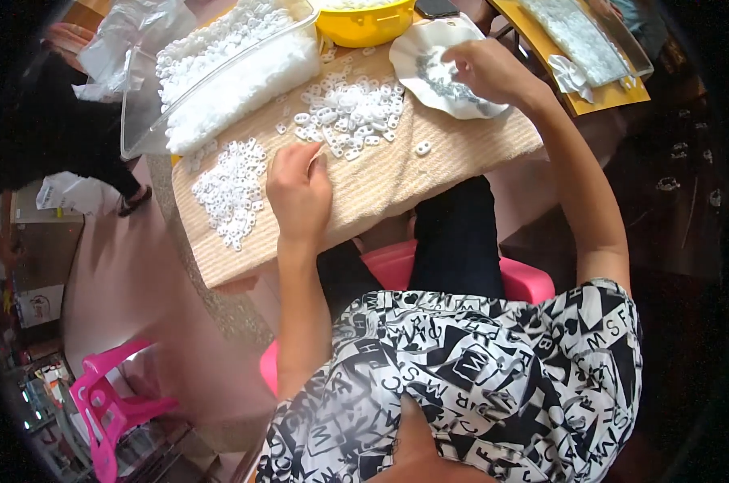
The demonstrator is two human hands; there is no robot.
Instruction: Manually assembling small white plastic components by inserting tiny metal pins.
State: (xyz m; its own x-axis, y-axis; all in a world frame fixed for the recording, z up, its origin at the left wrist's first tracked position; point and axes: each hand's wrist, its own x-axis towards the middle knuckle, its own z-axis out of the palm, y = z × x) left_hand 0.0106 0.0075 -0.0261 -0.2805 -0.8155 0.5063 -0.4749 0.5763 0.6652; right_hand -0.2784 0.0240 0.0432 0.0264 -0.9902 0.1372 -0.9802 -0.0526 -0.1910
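My left hand [298, 191] is closed in a pinch over the cloth-covered board [364, 189], between two heaps of small white plastic pieces with holes. What its fingertips hold is too small to make out. One heap [352, 111] lies just beyond it, the other heap [229, 193] to its left. At the right, my right hand [489, 71] reaches over a white wavy-edged plate [461, 108] with small greyish bits [439, 74] on it. Its fingers are bent together at the bits; whether they grip one is hidden. A single white piece [423, 148] lies apart, near the plate.
A clear plastic bin [135, 121] full of white pieces stands at the far left of the board. Behind are a yellow basin [364, 22] and a dark phone [436, 8]. Another work table [614, 98] is at far right. A pink stool [111, 394] stands on the floor at left.
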